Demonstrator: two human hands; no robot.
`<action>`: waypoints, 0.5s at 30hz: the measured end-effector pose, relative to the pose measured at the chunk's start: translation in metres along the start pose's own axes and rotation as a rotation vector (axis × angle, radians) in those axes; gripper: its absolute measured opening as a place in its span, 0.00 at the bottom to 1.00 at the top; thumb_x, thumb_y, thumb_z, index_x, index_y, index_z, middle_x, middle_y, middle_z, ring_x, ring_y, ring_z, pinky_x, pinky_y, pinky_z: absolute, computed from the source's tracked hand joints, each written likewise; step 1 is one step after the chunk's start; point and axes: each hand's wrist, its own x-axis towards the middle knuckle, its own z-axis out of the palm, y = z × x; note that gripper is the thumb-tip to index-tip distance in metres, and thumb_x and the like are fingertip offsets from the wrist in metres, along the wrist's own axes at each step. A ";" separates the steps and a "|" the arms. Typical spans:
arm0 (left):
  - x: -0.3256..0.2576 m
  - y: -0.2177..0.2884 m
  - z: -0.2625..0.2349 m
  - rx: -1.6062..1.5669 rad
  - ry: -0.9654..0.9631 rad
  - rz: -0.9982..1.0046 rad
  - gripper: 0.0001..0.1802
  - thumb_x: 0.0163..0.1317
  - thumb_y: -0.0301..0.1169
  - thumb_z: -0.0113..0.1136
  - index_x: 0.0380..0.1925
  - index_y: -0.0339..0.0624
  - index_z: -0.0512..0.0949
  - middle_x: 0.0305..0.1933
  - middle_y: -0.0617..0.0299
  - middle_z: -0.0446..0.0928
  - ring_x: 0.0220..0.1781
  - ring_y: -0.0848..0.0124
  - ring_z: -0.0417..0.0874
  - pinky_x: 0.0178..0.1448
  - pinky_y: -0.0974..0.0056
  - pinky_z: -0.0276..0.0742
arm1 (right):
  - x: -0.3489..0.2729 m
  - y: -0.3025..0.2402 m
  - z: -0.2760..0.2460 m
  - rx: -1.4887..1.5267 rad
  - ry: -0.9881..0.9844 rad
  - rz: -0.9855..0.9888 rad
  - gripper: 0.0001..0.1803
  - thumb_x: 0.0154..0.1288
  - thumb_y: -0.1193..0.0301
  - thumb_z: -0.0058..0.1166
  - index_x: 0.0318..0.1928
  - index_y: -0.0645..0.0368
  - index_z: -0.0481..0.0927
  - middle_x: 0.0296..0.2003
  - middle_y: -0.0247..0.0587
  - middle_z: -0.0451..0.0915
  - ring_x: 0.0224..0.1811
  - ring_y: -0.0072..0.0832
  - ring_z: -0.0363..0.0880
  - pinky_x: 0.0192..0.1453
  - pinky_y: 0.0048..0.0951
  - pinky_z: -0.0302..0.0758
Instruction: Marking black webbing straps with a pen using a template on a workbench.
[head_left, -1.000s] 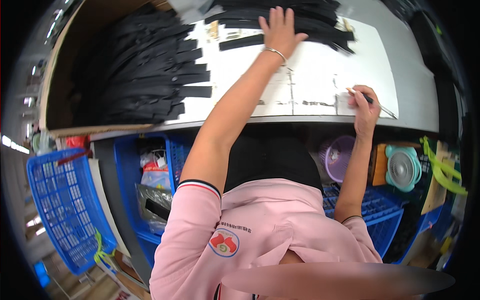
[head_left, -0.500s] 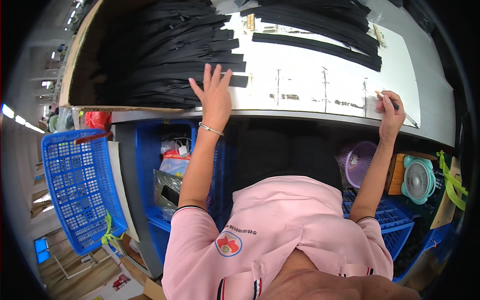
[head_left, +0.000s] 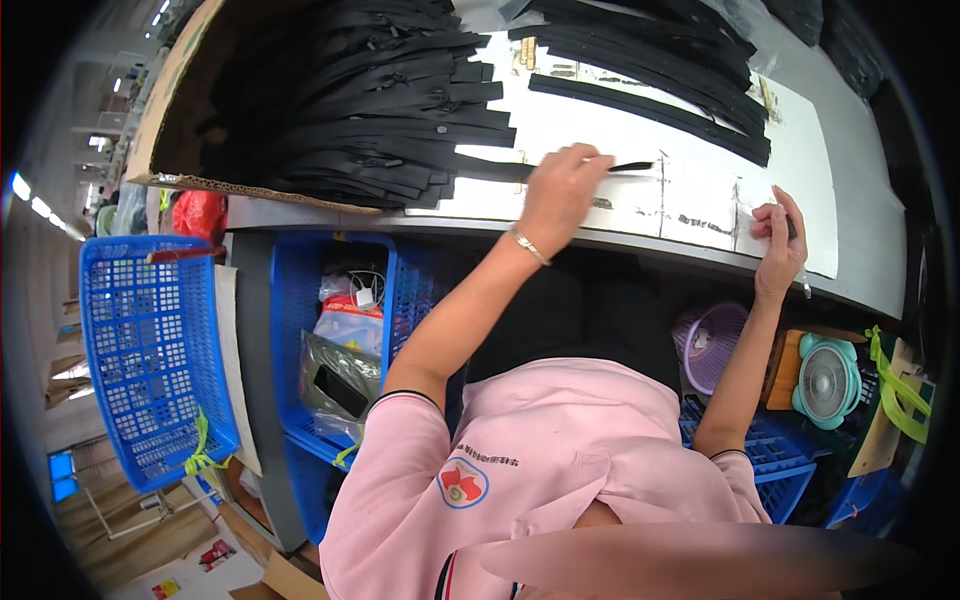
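Observation:
My left hand (head_left: 562,200) is closed on a black zipper (head_left: 632,167), drawn out over the white marked board (head_left: 805,185). The zipper's short end sticks out past my fingers, and its other end runs back to the pile of black zippers (head_left: 380,130) on the left. At the board's right side, my right hand (head_left: 780,245) has a pen (head_left: 793,228) in its curled fingers, partly hidden by them. A single black zipper (head_left: 650,115) lies across the board, beyond my hands. Behind it rests a stack of black zippers (head_left: 640,50).
A cardboard box (head_left: 250,192) encloses the left pile. Below the table are blue baskets (head_left: 160,350), a purple basket (head_left: 708,350) and a small turquoise fan (head_left: 828,380). The table's front edge (head_left: 650,248) runs just under my wrists.
My left hand, spread over the pile before, has closed on a zipper and moved right with it across the board. My right hand stays near the board's right edge with the pen.

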 end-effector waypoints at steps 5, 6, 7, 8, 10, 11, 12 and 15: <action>0.031 0.040 0.037 -0.200 -0.210 0.012 0.11 0.63 0.34 0.67 0.45 0.47 0.87 0.34 0.59 0.84 0.39 0.59 0.85 0.47 0.60 0.80 | -0.036 -0.033 0.036 -0.408 -0.159 -0.208 0.15 0.77 0.71 0.52 0.59 0.59 0.82 0.53 0.41 0.86 0.64 0.37 0.79 0.69 0.40 0.72; 0.031 0.043 0.050 -0.258 -0.244 -0.008 0.12 0.63 0.35 0.67 0.45 0.47 0.87 0.35 0.58 0.84 0.37 0.57 0.85 0.50 0.60 0.80 | -0.042 -0.037 0.046 -0.486 -0.182 -0.309 0.15 0.74 0.73 0.55 0.59 0.59 0.81 0.55 0.43 0.85 0.64 0.38 0.79 0.71 0.41 0.69; 0.035 0.053 0.053 -0.268 -0.344 -0.055 0.11 0.61 0.34 0.68 0.43 0.47 0.88 0.41 0.60 0.84 0.42 0.59 0.85 0.50 0.61 0.80 | -0.048 -0.035 0.050 -0.573 -0.198 -0.401 0.16 0.72 0.75 0.57 0.59 0.59 0.81 0.56 0.44 0.84 0.65 0.39 0.79 0.73 0.42 0.67; 0.036 0.056 0.060 -0.252 -0.304 0.010 0.11 0.61 0.33 0.68 0.44 0.46 0.87 0.44 0.60 0.83 0.47 0.60 0.84 0.52 0.59 0.79 | -0.051 -0.029 0.052 -0.672 -0.212 -0.467 0.18 0.70 0.76 0.59 0.59 0.58 0.80 0.58 0.44 0.83 0.66 0.40 0.78 0.74 0.43 0.66; 0.035 0.059 0.068 -0.251 -0.266 0.074 0.12 0.60 0.31 0.68 0.44 0.45 0.87 0.48 0.60 0.82 0.52 0.61 0.83 0.54 0.58 0.79 | -0.056 -0.018 0.054 -0.784 -0.242 -0.527 0.22 0.67 0.76 0.64 0.61 0.58 0.78 0.62 0.43 0.82 0.69 0.38 0.76 0.77 0.47 0.60; 0.033 0.058 0.068 -0.216 -0.235 0.086 0.13 0.60 0.30 0.68 0.45 0.44 0.86 0.51 0.59 0.81 0.56 0.60 0.80 0.58 0.56 0.76 | -0.058 -0.016 0.053 -0.798 -0.245 -0.521 0.22 0.67 0.76 0.64 0.61 0.58 0.78 0.62 0.43 0.82 0.69 0.38 0.76 0.77 0.47 0.60; 0.030 0.056 0.067 -0.182 -0.203 0.097 0.14 0.59 0.29 0.68 0.46 0.43 0.86 0.54 0.59 0.80 0.60 0.60 0.78 0.62 0.54 0.74 | -0.059 -0.016 0.051 -0.833 -0.265 -0.544 0.24 0.66 0.75 0.65 0.62 0.57 0.77 0.63 0.42 0.81 0.71 0.38 0.74 0.78 0.48 0.58; 0.012 0.053 0.061 -0.189 -0.089 0.081 0.17 0.60 0.29 0.67 0.51 0.41 0.83 0.57 0.55 0.80 0.63 0.57 0.77 0.69 0.51 0.69 | -0.058 -0.014 0.039 -0.895 -0.307 -0.545 0.28 0.64 0.76 0.66 0.63 0.56 0.75 0.66 0.40 0.79 0.74 0.37 0.71 0.81 0.50 0.52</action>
